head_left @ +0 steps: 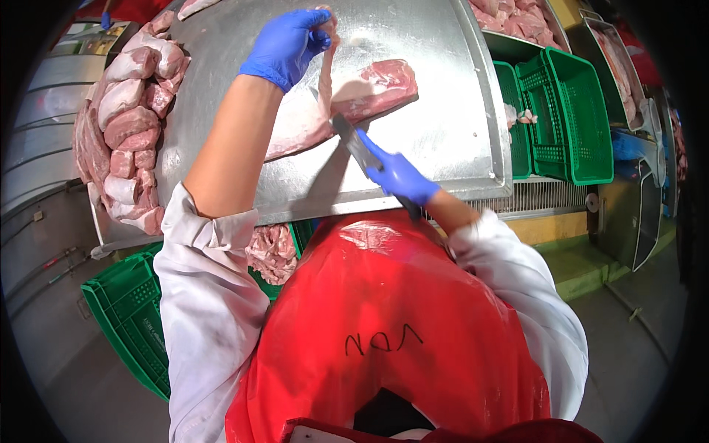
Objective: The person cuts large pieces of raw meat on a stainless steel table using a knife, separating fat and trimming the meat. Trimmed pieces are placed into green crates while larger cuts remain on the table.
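A long slab of raw meat (380, 88), dark red at its right end and pale with fat at its left, lies across the metal work table (450, 103). From its middle a thin pale strip of fat (325, 81) is pulled upright. My left hand (288, 48), in a blue glove, is closed on the strip's upper end, above the slab. My right hand (402, 179), also gloved in blue, grips a knife (356, 144). Its dark, broad blade points up and left, the tip close to the slab's near edge where the strip rises.
Cut meat pieces (129, 125) are heaped along the table's left side. Green crates (583, 118) stand beyond its right edge, near trays of meat (517, 22). Another green crate (129, 317) and a crate of meat trimmings (272, 255) sit below the near edge, beside my red apron (384, 295).
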Action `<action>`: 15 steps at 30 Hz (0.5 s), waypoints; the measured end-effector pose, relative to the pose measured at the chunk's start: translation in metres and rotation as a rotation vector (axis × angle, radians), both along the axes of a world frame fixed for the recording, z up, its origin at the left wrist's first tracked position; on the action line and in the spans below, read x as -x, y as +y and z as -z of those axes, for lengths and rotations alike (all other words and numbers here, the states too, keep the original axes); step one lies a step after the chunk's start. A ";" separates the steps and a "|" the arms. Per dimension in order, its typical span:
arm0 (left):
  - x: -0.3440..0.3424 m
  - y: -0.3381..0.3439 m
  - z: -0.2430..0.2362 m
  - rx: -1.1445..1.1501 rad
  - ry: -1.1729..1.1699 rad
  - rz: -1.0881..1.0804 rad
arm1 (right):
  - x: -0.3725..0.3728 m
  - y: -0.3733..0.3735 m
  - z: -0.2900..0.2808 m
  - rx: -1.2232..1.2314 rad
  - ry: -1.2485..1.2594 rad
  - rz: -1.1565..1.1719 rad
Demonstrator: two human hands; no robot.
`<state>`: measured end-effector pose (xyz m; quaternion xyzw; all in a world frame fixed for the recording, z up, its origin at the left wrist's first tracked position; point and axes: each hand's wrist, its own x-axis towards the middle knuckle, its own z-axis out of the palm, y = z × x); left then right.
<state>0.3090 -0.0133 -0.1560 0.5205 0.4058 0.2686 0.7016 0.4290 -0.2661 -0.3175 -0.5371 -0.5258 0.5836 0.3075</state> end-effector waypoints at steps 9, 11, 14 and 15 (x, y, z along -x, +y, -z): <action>0.014 -0.012 -0.047 0.017 -0.144 -0.028 | 0.033 0.012 0.000 -0.030 -0.055 -0.066; 0.022 -0.025 -0.054 0.022 -0.204 -0.013 | 0.046 0.022 -0.003 -0.022 -0.076 -0.084; 0.012 -0.022 -0.065 -0.005 -0.258 0.106 | 0.070 0.099 0.010 -0.143 -0.115 0.055; 0.018 -0.018 -0.068 -0.022 -0.269 0.139 | 0.076 0.104 0.012 -0.156 -0.182 0.055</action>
